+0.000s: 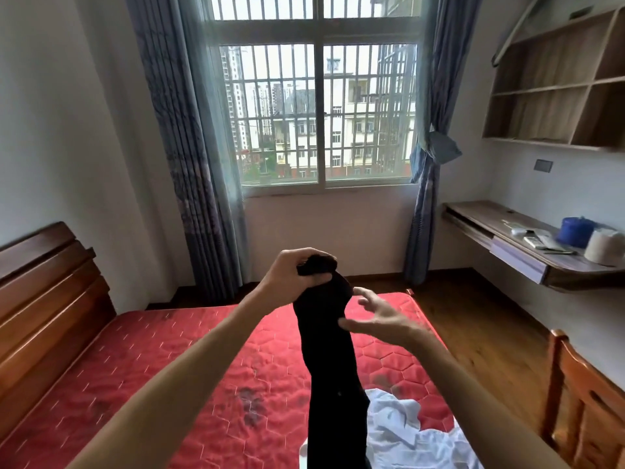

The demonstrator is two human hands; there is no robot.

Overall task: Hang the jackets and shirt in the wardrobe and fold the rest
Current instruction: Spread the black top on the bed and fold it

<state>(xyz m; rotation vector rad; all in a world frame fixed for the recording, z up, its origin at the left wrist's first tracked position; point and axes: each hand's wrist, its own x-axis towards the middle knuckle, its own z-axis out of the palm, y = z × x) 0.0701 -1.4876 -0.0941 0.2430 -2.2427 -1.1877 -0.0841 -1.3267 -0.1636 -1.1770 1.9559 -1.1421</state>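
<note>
Probably starting a fold above the bed (169, 360): left hand (287, 275) pinches the black garment (329, 350) aloft, and the right hand (382, 321), fingers (367, 294) spread, should grasp its side next.

Bed (135, 367) left, desk (527, 252) right, window (318, 106) btwn.

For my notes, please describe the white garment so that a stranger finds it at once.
Start at the red mattress. At its near right side, beside the hanging black garment, lies the white garment. It alone is crumpled and pale.

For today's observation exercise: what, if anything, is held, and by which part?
Left hand grips the black garment by its bunched top end; right hand holds nothing.
</note>
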